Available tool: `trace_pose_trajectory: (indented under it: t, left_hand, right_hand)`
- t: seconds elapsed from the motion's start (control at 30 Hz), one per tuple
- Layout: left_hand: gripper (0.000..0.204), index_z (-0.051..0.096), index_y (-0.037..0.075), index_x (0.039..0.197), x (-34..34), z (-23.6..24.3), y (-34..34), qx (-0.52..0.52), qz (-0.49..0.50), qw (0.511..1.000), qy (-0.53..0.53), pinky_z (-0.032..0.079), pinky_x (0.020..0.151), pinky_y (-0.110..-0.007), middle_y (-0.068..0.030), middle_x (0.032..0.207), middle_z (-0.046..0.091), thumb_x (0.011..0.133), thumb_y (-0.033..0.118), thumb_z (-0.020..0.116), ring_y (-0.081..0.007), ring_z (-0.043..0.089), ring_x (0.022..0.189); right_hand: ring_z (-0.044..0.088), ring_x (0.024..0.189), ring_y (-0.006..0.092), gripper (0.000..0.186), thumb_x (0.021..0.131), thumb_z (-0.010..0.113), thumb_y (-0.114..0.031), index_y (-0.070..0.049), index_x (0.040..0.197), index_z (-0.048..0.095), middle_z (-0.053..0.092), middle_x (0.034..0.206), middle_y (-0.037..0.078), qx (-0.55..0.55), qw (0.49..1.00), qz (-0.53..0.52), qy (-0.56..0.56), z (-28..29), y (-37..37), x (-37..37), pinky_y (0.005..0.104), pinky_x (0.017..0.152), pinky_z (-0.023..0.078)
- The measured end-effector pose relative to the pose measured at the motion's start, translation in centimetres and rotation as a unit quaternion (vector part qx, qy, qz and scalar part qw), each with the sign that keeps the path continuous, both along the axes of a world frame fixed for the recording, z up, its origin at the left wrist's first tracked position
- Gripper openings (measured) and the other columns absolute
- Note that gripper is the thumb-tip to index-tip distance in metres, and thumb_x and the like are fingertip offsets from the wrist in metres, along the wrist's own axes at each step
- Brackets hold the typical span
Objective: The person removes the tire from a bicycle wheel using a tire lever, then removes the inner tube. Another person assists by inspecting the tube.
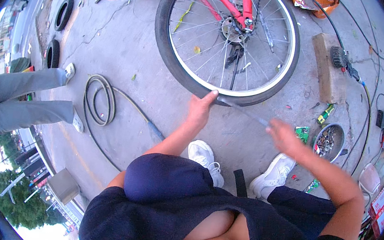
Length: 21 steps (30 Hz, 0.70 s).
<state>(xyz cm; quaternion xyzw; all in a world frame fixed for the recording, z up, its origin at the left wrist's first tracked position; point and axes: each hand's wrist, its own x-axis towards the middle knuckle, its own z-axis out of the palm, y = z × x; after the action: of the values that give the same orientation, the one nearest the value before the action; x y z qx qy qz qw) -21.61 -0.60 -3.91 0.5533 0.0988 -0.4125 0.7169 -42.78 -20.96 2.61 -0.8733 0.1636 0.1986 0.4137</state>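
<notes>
A red bicycle frame with a spoked rear wheel lies at top centre. My left hand grips the black tyre at the wheel's lower edge, its thumb against the white rim. My right hand, right of it and below the wheel, is closed on a long thin grey tool, blurred, whose far tip reaches the tyre beside my left thumb. My fingers under the tyre are hidden.
A wooden block with a pump head, a bowl of small parts and cables are at right. A coiled hose lies left, beside another person's legs. Loose tyres lie farther back.
</notes>
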Motion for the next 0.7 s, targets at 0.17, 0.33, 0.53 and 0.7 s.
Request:
trace_pose_trajectory:
  t: [0.17,0.33,0.53,0.7]
  left_hand:
    - [0.043,0.044,-0.002,0.115,-2.0,0.7,-1.2,0.004,-0.001,0.998,0.062,0.049,0.088,-0.043,-0.0141,0.110,0.056,0.078,0.003,0.065,-0.0248,0.059,0.099]
    - [0.039,0.046,-0.003,0.112,-2.0,0.1,-1.2,-0.001,-0.008,0.997,0.071,0.049,0.088,-0.040,-0.0134,0.106,0.058,0.077,0.000,0.064,-0.0242,0.059,0.097]
    - [0.033,0.050,-0.003,0.106,-1.7,-0.1,-0.8,-0.011,0.000,0.998,0.057,0.050,0.086,-0.039,-0.0126,0.104,0.059,0.077,-0.002,0.063,-0.0230,0.060,0.094]
    - [0.035,0.049,-0.002,0.107,-1.9,-0.6,-0.7,-0.015,0.000,0.998,0.065,0.049,0.087,-0.038,-0.0118,0.103,0.059,0.076,-0.002,0.064,-0.0225,0.060,0.094]
  right_hand:
    - [0.052,0.053,0.0237,0.039,0.095,0.041,-0.036,0.001,0.090,0.053,0.048,0.063,0.011,0.232,0.928,-0.251,0.145,0.8,7.1,-2.3,0.0367,0.049,0.044]
    - [0.038,0.039,0.0111,0.040,0.096,0.038,-0.039,-0.002,0.092,0.053,0.039,0.055,0.001,0.387,0.807,-0.409,0.176,0.8,9.2,-1.3,0.0288,0.035,0.035]
    - [0.036,0.040,0.0096,0.036,0.096,0.037,-0.037,-0.004,0.088,0.049,0.037,0.055,0.000,0.438,0.759,-0.431,0.215,2.6,10.0,-2.1,0.0278,0.034,0.031]
    - [0.032,0.040,0.0088,0.034,0.096,0.038,-0.038,-0.005,0.089,0.046,0.033,0.054,-0.002,0.410,0.793,-0.404,0.200,1.0,10.6,-2.9,0.0256,0.035,0.027]
